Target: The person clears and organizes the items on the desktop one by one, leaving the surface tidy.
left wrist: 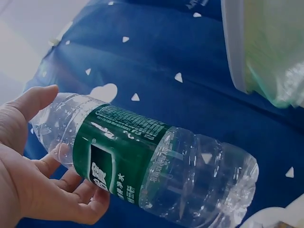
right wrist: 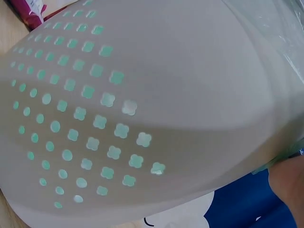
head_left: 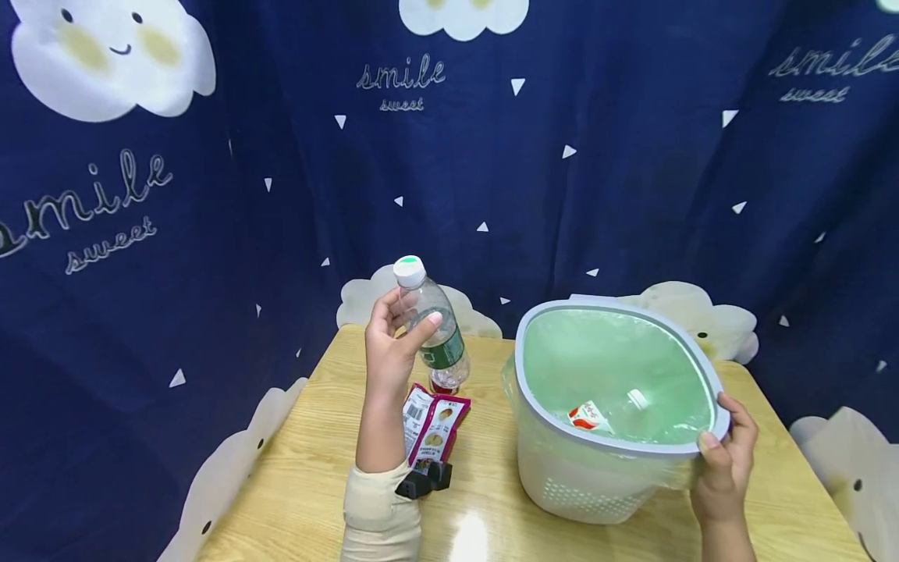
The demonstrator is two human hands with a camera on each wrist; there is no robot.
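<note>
Bottle (head_left: 445,351) leans — gripped in the left hand (head_left: 390,350).

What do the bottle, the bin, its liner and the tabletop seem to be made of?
Bottle: clear plastic, glossy; see-through, with highlights.
Bin: probably moulded plastic, matte; smooth, perforated wall.
Liner: likely thin plastic film, shiny; translucent, wrinkled.
Tabletop: wood or wood-look laminate, somewhat glossy; grain and a bright reflection show.

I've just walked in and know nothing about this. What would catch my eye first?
Probably the large pale basket with a green inside, on the right of the wooden table, its rim held by the right hand. Next, the clear bottle with a green label, held at a tilt in the left hand. Behind hangs a dark blue curtain, with a smiling cloud at upper left.
</note>
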